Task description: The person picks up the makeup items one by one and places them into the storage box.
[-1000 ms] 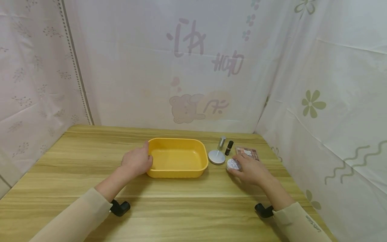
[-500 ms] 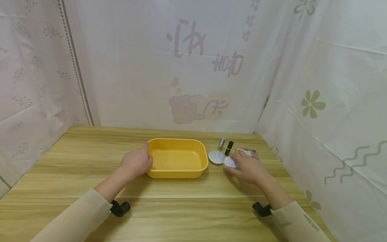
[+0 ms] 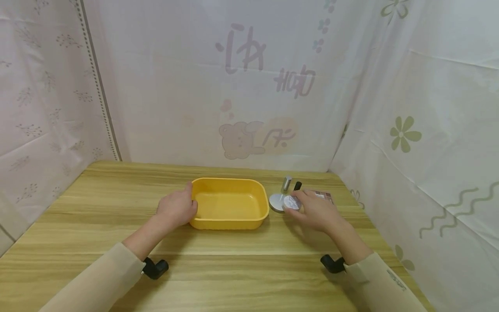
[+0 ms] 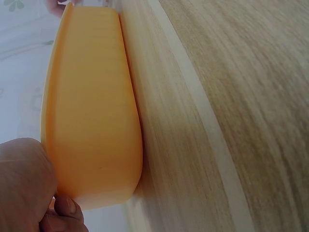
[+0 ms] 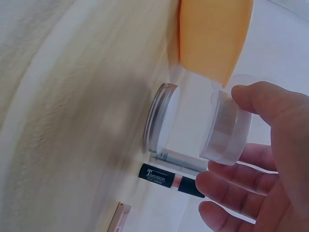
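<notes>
My left hand [image 3: 176,206] grips the left end of a yellow plastic basin [image 3: 228,224]; its fingers sit at the rim in the left wrist view, beside the basin wall [image 4: 91,111]. Between thumb and fingers, my right hand [image 3: 317,211] pinches a small round loose powder jar [image 5: 227,125] with clear sides and a white marbled top [image 3: 291,203]. The right wrist view shows the jar raised clear of the table. Just beyond it lies a flat round silver compact [image 5: 161,118], partly covered by the jar in the head view.
Behind the compact is a silver tube [image 3: 286,184]. A black tube with a pink band [image 5: 159,176] is next to it. An eyeshadow palette [image 3: 326,196] lies farther right, partly hidden by my right hand. Printed white curtains [image 3: 175,95] border the wooden table [image 3: 234,273].
My right hand has lifted the powder jar and moved it left, over the compact's edge in the head view. The left hand and basin have stayed put.
</notes>
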Motion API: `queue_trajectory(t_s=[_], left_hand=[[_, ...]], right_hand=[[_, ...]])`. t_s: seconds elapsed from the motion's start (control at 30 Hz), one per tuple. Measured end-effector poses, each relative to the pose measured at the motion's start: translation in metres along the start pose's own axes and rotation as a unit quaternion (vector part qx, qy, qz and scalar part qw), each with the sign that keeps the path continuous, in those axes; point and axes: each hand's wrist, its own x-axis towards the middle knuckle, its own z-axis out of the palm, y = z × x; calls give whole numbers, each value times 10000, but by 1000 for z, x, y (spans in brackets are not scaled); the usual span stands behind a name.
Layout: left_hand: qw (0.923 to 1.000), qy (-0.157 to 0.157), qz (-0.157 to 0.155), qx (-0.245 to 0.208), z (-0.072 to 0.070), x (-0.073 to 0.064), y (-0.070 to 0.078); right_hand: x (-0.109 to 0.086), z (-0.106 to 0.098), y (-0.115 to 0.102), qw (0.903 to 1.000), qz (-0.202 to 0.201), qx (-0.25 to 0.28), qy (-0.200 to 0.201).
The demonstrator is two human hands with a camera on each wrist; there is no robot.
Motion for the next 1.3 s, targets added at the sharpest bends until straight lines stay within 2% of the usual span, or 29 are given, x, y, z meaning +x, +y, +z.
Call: queue_trajectory(t_s=[0.43, 0.67, 1.3], left_hand=[[10000, 47, -12, 33, -1, 0, 1], [10000, 39, -3, 40, -1, -1, 1], [10000, -34, 7, 39, 2, 1, -1]], right_hand=[[13, -11, -11, 9996, -248, -2, 116], [20, -17, -21, 9994, -205, 254, -93], [36, -20, -47, 9993, -288, 139, -202]])
